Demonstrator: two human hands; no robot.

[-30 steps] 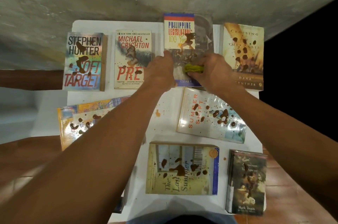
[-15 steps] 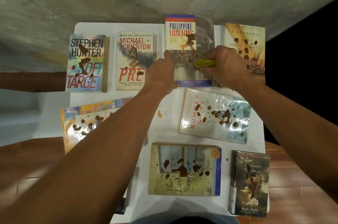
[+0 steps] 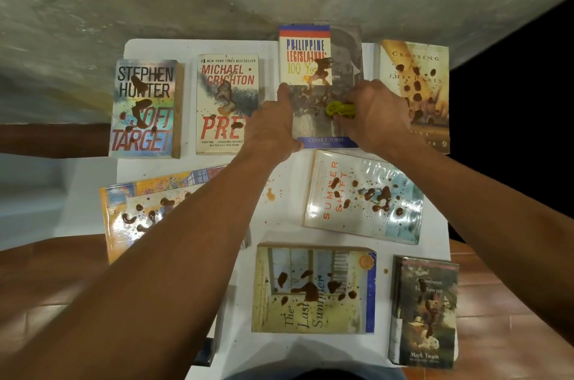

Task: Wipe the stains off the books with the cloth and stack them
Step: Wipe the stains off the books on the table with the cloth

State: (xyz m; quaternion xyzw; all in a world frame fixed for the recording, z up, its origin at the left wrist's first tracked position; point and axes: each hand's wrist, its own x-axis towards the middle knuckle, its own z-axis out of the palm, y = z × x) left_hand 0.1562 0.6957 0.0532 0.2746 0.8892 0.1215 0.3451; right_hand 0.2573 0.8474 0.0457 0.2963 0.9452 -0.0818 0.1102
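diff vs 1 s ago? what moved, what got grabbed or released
The right hand swept the yellow cloth rightward, then part-way back across the Philippine Legislature book. Nothing taken or released. The left hand still pins that book; its big stain and all other books stay.

eight stained books are laid flat, covers up. the philippine legislature book (image 3: 316, 69), at the far middle, is marked by a brown blotch by its title, and a crumpled yellow-green cloth (image 3: 339, 109) is pressed on its lower cover. brown spots are seen on the other covers.
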